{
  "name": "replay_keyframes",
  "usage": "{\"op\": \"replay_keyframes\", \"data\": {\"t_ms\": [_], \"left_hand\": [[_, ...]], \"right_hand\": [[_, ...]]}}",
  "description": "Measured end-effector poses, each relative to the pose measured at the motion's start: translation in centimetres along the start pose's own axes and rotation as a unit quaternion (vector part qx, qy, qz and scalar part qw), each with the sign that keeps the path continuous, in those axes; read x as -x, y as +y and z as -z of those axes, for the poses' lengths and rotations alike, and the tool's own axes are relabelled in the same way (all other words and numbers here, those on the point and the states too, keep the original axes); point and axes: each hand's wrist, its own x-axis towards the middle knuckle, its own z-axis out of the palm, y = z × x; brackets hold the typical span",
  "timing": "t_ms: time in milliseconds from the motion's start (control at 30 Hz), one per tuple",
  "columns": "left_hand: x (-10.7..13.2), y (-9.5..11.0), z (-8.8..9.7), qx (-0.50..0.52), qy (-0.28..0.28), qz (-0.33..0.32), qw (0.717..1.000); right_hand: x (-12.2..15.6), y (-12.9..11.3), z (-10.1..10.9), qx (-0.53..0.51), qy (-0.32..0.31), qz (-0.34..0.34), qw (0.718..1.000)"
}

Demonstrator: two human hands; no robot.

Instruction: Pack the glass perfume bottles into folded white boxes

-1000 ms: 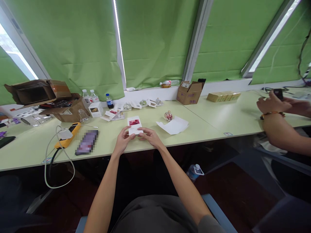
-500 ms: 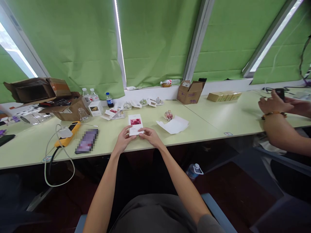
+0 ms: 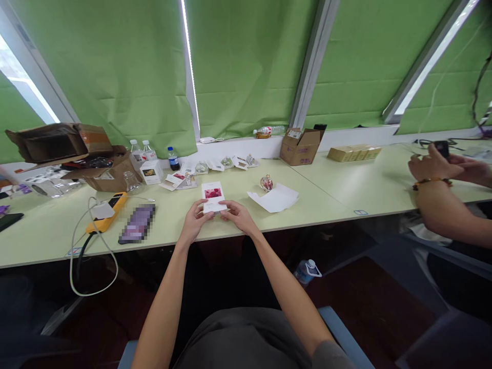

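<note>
Both my hands meet over the pale green table, close to its front edge. My left hand and my right hand pinch the lower part of a white card printed with a pink-red picture. Its lower edge is hidden by my fingers. To the right of my right hand lies a sheet of white paper, and a small glass ornament with red inside stands just behind it. A pixelated phone lies left of my left hand.
A yellow power strip with a white cable sits at left. Small glass ornaments on white packaging line the back. Cardboard boxes and bottles stand behind. At right, a co-worker's hands hold a dark object.
The card stays held between my hands, with only a slight shift in its tilt. The camera view has moved slightly.
</note>
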Motion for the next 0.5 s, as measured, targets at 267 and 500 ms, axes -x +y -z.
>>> {"op": "replay_keyframes", "data": {"t_ms": [267,500], "left_hand": [[-0.03,-0.04,-0.03,0.012,0.004,-0.004,1.000],[-0.07,-0.13,0.06,0.002,-0.001,0.004,1.000]], "right_hand": [[0.09,-0.15,-0.02,0.003,0.006,0.000,1.000],[-0.06,0.18,0.11,0.002,0.005,0.000,1.000]]}}
